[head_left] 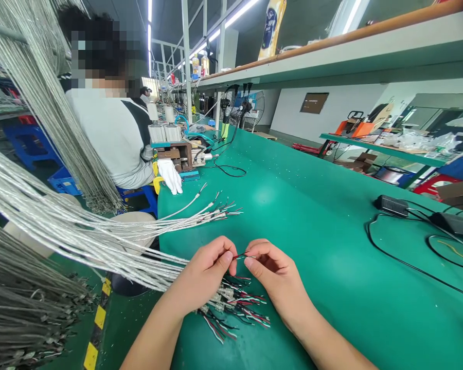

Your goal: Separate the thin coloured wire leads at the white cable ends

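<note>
My left hand (212,270) pinches a cable end where thin red, black and white wires (239,255) come out. Opposite it, my right hand (272,264) has thumb and forefinger closed on the tips of those same wires. Under and beside my left hand lies a bundle of cable ends (250,303), their coloured wires fanned out on the green table (312,216). Farther back, another group of grey cables (200,220) rests on the tabletop with its split ends pointing right. The cables run off to the left past the table edge.
A co-worker (104,128) sits at the left beside a small bench machine (173,149). A white glove (170,176) hangs at the table edge. Black power adapters (391,205) with cords lie at the right. An overhead shelf (332,51) carries a bottle (272,28). Hanging cables (42,92) crowd the left.
</note>
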Demonstrator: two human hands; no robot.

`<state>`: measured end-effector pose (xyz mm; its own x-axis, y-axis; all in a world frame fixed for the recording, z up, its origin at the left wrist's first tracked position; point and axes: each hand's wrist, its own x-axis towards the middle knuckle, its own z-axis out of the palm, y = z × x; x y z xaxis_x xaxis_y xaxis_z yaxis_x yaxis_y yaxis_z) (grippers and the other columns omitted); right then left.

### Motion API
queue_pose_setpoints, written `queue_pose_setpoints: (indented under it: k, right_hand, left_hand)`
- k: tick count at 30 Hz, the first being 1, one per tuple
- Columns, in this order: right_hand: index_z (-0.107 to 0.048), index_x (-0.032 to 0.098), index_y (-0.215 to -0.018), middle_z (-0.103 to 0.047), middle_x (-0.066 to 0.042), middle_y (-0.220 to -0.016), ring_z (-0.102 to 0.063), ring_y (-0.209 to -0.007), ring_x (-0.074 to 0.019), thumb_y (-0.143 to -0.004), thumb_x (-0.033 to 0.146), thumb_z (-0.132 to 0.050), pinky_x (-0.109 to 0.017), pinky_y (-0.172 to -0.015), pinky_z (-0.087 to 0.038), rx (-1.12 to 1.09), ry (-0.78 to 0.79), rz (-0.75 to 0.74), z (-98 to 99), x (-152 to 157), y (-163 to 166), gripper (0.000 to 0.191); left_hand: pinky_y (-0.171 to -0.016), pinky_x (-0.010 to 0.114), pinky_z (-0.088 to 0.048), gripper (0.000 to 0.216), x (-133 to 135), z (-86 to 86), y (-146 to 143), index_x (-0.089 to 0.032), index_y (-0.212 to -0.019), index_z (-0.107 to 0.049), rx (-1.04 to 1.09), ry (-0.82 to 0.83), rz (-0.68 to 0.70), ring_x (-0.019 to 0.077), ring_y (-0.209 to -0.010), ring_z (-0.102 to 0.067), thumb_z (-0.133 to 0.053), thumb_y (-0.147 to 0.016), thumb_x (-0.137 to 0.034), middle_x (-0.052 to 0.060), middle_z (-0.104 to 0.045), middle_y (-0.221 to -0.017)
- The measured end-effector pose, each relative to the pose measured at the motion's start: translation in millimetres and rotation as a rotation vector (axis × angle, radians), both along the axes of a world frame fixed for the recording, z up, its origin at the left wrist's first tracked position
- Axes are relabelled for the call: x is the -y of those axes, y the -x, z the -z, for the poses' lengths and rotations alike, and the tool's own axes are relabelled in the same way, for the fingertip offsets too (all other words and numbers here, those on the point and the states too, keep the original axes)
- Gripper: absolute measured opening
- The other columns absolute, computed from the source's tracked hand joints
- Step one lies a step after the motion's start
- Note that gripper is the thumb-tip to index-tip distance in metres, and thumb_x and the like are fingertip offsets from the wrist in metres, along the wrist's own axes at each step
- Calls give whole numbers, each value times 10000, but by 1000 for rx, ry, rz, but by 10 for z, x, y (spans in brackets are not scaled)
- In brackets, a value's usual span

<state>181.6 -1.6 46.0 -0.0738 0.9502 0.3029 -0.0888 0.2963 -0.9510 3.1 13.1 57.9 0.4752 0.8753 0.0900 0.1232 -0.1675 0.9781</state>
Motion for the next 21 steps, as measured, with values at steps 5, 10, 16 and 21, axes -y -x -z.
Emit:
queue_pose_setpoints:
  k: [5, 10, 16, 21]
  right_hand:
    - [-640, 250, -829, -568, -9, -896, -543, -828, -143, -840, 287, -683, -249, -624, -416, 41, -28, 29, 24, -4, -11, 58]
    - [-585, 240, -836, -555, -3, -922, -517, -711, -115, -886, 233, -591, -256, -572, -402, 307, -141, 172, -4, 84, 8, 50]
    - [-578, 240, -854, -559, -2, -940, -540, -749, -108, -891, 152, -542, -245, -631, -454, 611, -339, 349, -51, 177, 29, 102]
    - [-554, 243, -890, -541, -9, -1020, -523, -661, -84, -887, 193, -569, -226, -518, -449, 606, -284, 385, -48, 188, 36, 53]
  left_hand:
    - [-650, 262, -316, 196, -13, 16, 26, -223, -918, -498, 48, 9, -25, 104, -689, -410, -383, -995, -363, -47, -531, -745]
    - [-622, 264, -310, 195, -16, 49, 38, -228, -910, -501, 53, 13, -56, 106, -668, -404, -387, -991, -363, -43, -540, -750]
    - [-613, 272, -301, 174, -27, 66, 22, -242, -899, -509, -21, -39, -100, 109, -670, -425, -392, -988, -336, -53, -561, -743]
    - [-607, 275, -301, 158, -17, 57, 7, -244, -908, -514, -58, -54, -89, 108, -676, -453, -402, -984, -327, -58, -569, -746]
